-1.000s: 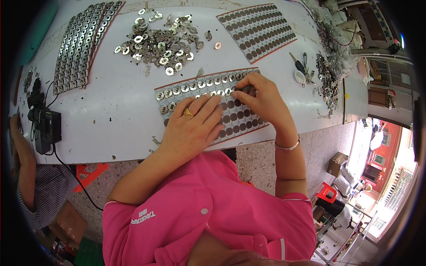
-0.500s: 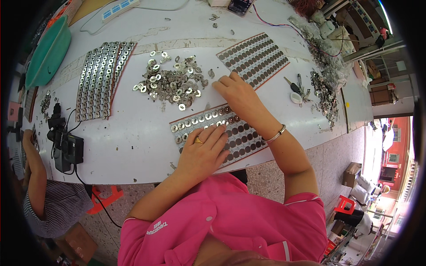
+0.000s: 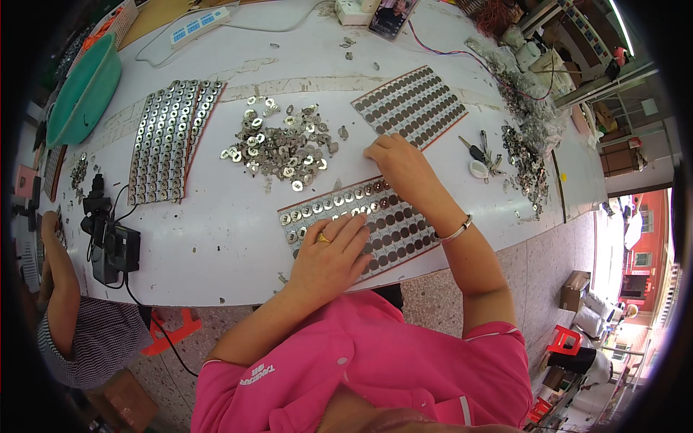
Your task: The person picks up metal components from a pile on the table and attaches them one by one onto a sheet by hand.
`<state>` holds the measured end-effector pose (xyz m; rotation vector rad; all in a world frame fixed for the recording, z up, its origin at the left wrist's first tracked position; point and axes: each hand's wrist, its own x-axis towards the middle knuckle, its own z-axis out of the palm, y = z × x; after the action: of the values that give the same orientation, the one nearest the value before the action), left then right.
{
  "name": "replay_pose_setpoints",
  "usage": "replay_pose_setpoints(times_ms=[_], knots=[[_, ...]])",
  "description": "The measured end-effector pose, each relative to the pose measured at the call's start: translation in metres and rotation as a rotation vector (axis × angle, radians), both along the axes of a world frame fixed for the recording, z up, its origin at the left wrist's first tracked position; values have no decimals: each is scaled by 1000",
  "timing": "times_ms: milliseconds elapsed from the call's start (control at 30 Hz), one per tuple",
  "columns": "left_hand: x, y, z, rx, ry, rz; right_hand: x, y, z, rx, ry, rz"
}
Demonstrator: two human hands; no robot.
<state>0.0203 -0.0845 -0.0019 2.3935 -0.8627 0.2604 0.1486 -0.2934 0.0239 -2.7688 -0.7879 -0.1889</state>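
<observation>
A brown sheet [image 3: 404, 232] of dark round pads lies at the table's near edge, its far rows filled with small silver metal discs. My left hand [image 3: 328, 256], wearing a ring, lies flat on the sheet's left part with fingers spread, holding nothing. My right hand [image 3: 401, 167], with a bracelet at the wrist, rests at the sheet's far right corner with fingers curled down. Whether they pinch a disc is hidden. A loose pile of silver discs [image 3: 278, 148] lies just left of that hand.
A second brown pad sheet [image 3: 411, 105] lies beyond my right hand, and filled sheets [image 3: 170, 141] sit at the left. Keys [image 3: 480, 155] and a heap of metal parts [image 3: 530, 144] are on the right. A green basin [image 3: 83, 90], a black device [image 3: 108, 242] and another person [image 3: 65, 303] are far left.
My right hand has moved from the disc rows to the sheet's far right corner, nearer the pile. My left hand stays flat on the sheet. The view now takes in more of the table.
</observation>
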Motion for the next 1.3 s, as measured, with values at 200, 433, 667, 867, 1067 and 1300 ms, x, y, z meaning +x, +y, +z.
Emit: replay_pose_setpoints(times_ms=[200,433,667,867,1067,1300], knots=[[4,1,-2,-4,42,-14,-8,-18,14,367,184,-55],[6,1,-1,19,15,10,-42,-40,18,830,937,-431],[4,0,0,7,29,11,-49,-42,13,639,840,-396],[4,0,2,21,44,11,-55,-39,11,541,735,-341],[3,-1,0,35,41,13,-61,-38,2,522,471,-245],[5,-4,2,55,-5,30,-69,-31,10,519,535,-412]])
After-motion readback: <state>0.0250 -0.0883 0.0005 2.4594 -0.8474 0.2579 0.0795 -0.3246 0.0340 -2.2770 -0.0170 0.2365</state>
